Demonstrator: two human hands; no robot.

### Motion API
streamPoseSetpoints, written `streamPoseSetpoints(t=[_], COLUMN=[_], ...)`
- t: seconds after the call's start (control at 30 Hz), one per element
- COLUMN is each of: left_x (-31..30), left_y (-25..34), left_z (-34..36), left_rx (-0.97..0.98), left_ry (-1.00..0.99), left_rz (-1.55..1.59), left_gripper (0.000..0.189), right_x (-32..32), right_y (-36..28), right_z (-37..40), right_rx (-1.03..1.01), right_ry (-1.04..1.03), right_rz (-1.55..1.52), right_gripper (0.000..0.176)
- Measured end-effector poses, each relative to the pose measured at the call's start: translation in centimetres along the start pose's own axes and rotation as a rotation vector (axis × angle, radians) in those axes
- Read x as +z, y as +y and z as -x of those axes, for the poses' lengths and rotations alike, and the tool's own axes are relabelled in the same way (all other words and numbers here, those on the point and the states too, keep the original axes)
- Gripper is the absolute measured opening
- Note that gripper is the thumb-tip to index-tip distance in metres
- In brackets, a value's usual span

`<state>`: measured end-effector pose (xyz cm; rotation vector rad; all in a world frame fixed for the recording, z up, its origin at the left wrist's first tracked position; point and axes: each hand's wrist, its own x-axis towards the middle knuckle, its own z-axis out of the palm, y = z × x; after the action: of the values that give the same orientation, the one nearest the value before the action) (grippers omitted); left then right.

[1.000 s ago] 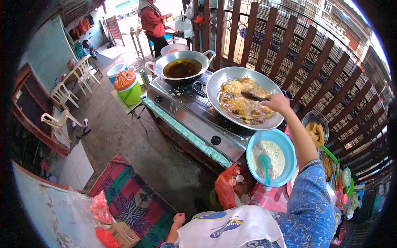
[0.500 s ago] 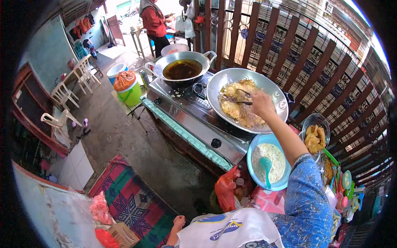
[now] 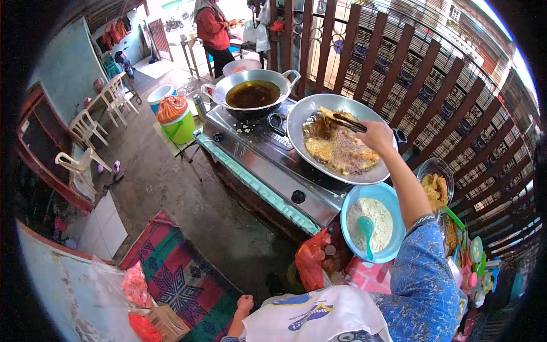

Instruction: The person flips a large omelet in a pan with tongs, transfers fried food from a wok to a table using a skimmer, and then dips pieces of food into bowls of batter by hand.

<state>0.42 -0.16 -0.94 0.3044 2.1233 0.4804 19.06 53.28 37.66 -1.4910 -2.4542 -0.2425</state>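
Observation:
My right hand (image 3: 377, 137) is closed around dark tongs (image 3: 350, 122). Their tips pinch a golden fried piece (image 3: 327, 113), raised at the far side of the wide wok (image 3: 297, 122). Below it, more battered food (image 3: 342, 151) fries in bubbling oil. My left hand (image 3: 245, 304) hangs low by the white apron (image 3: 310, 319), its fingers curled in a loose fist with nothing visible in them.
A second wok (image 3: 219, 85) with dark oil sits on the stove (image 3: 256, 157). Near my right arm are a blue basin (image 3: 346, 219) of pale batter with a green ladle (image 3: 367, 231), and a bowl of fried pieces (image 3: 434, 191). A person in red (image 3: 212, 27) stands beyond.
My right hand has moved slightly right, and the tongs have gone from the middle of the food to lifting a piece at the wok's far side. The left hand has hardly moved.

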Motion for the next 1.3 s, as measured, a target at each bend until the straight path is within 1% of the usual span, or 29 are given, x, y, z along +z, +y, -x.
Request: streamPoseSetpoints(t=[0.03, 0.07, 0.13, 0.17, 0.2, 0.27, 0.3, 0.33, 0.4, 0.43, 0.47, 0.53, 0.57, 0.6, 0.67, 0.73, 0.77, 0.8, 0.83, 0.87, 0.93, 1.0, 1.03, 1.07, 1.1, 1.13, 1.2, 1.27, 1.3], left_x=[-0.2, 0.2, 1.4, 1.7, 2.0, 2.2, 2.1, 2.1, 1.4, 0.9, 0.8, 0.5, 0.3, 0.1, 0.3, 1.8, 1.9, 2.1, 2.1, 1.9, 1.0, -0.3, -0.6, -0.4, -0.3, -0.3, -0.6, -1.1, -1.6], left_y=[0.4, -0.2, -2.2, -2.7, -3.0, -3.6, -3.7, -3.8, -2.5, -1.7, -1.5, -1.2, -1.0, -0.8, -1.7, -5.0, -5.0, -5.0, -5.1, -5.0, -3.7, -0.9, -0.2, -0.4, -0.6, -0.9, -0.3, 0.6, 1.3], left_z=[0.3, -0.3, -2.3, -2.7, -2.9, -3.1, -3.1, -3.1, -1.6, -0.8, -0.7, -0.4, -0.2, 0.1, -0.5, -3.3, -3.2, -3.1, -2.9, -2.7, -1.9, -0.2, 0.3, 0.1, -0.3, -0.5, -0.2, 0.5, 1.2], left_rx=[-0.038, -0.039, -0.067, -0.068, -0.038, -0.01, 0.017, 0.044, 0.002, -0.038, -0.04, -0.053, -0.055, -0.05, -0.046, -0.02, -0.022, -0.016, -0.008, -0.006, -0.039, -0.077, -0.12, -0.121, -0.064, -0.006, -0.013, -0.02, -0.015], left_ry=[-0.046, -0.048, -0.028, -0.029, 0.011, 0.049, 0.065, 0.081, 0.052, 0.024, 0.024, 0.019, 0.021, 0.015, 0.009, 0.021, 0.019, 0.049, 0.078, 0.075, -0.044, -0.068, -0.094, -0.094, -0.058, -0.022, -0.012, -0.003, -0.024], left_rz=[-0.009, -0.008, 0.05, 0.052, 0.069, 0.087, 0.053, 0.019, 0.08, 0.141, 0.14, 0.058, 0.06, 0.046, 0.035, 0.018, 0.02, -0.027, -0.076, -0.082, -0.061, -0.015, 0.032, 0.03, 0.045, 0.058, 0.071, 0.087, 0.086], left_gripper=[0.022, 0.022, 0.022, 0.022, 0.022, 0.023, 0.023, 0.023, 0.024, 0.025, 0.025, 0.025, 0.025, 0.026, 0.026, 0.026, 0.026, 0.026, 0.026, 0.026, 0.025, 0.023, 0.022, 0.022, 0.021, 0.02, 0.02, 0.019, 0.019], right_x=[-0.6, -1.1, -1.9, -1.7, -1.0, 0.2, 0.4, 0.7, 1.6, 2.2, 3.0, 4.5, 4.1, 3.8, 2.4, -1.5, -2.4, -2.7, -1.9, -0.4, 1.9, 1.2, 0.5, 0.1, 0.4, 0.9, 0.7, -0.3, -0.9], right_y=[0.2, 0.5, 1.4, 1.9, 2.5, 3.2, 3.3, 3.3, 3.1, 3.0, 3.1, 3.5, 3.2, 2.9, 2.1, -0.8, -1.8, -2.4, -2.8, -2.5, -2.0, -2.0, -2.1, -2.2, -1.9, -1.3, -0.9, -0.4, -0.1], right_z=[-0.1, -0.2, -0.6, -0.9, -1.3, -1.6, -1.6, -1.6, -1.6, -1.5, -1.6, -1.9, -1.8, -1.8, -1.6, 0.5, 1.2, 1.6, 1.8, 1.6, 0.8, 1.0, 1.1, 1.3, 1.4, 1.5, 1.9, 2.5, 2.7], right_rx=[0.064, 0.063, 0.148, 0.195, 0.194, 0.252, 0.299, 0.299, 0.404, 0.432, 0.433, 0.301, 0.218, 0.215, 0.182, 0.141, 0.102, 0.066, 0.022, 0.028, -0.042, -0.033, 0.032, 0.1, 0.105, 0.071, 0.044, 0.096, 0.08], right_ry=[-0.01, -0.01, -0.133, -0.154, -0.156, -0.173, -0.226, -0.228, -0.399, -0.407, -0.409, -0.316, -0.257, -0.258, -0.211, -0.196, -0.231, -0.267, -0.256, -0.258, -0.203, -0.155, -0.127, -0.102, -0.106, -0.119, -0.127, -0.002, 0.051], right_rz=[0.026, 0.027, -0.16, -0.202, -0.2, -0.53, -0.713, -0.713, -0.939, -0.862, -0.862, -0.594, -0.414, -0.416, -0.053, -0.043, -0.006, 0.03, 0.143, 0.144, 0.172, 0.125, 0.091, 0.057, 0.055, 0.102, 0.148, 0.061, -0.012], right_gripper=[0.044, 0.044, 0.043, 0.044, 0.044, 0.044, 0.044, 0.044, 0.042, 0.04, 0.04, 0.035, 0.038, 0.038, 0.04, 0.039, 0.039, 0.039, 0.039, 0.039, 0.038, 0.038, 0.037, 0.037, 0.037, 0.036, 0.036, 0.037, 0.039])
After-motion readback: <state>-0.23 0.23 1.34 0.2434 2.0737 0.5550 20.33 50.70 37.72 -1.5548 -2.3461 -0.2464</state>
